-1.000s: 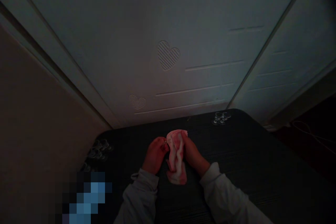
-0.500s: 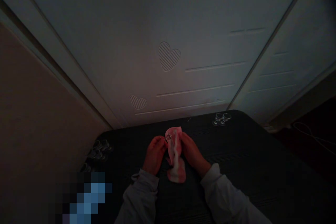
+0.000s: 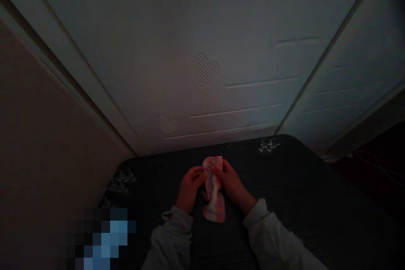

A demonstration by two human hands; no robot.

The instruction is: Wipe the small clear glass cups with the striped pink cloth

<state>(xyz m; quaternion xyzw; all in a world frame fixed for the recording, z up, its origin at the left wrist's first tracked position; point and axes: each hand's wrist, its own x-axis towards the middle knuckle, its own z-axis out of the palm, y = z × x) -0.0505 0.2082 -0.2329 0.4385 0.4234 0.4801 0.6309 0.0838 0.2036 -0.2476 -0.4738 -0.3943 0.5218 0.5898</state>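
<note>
A limp pink-and-white cloth (image 3: 215,209), perhaps a small garment, hangs between my hands over the dark table. My left hand (image 3: 190,183) pinches its left edge near the top, fingertips drawn together. From the right side, my right hand (image 3: 232,180) grips the upper part, its thumb lying across the front of the fabric. Between the fingertips shows a small shiny object (image 3: 209,168), too dim and small to name. The lower end of the cloth droops toward me, apart from both hands.
Several small clear glasses (image 3: 268,145) stand at the table's (image 3: 284,194) far right, and more glasses (image 3: 122,179) cluster along its left edge. A tiny object (image 3: 229,145) lies by the back edge. Behind rises a pale panel (image 3: 240,59) with embossed hearts. A blurred blue patch covers the lower left.
My right thumb has come across the front of the cloth toward the small shiny object. My left hand has shifted slightly, its fingers still at the cloth's left edge.
</note>
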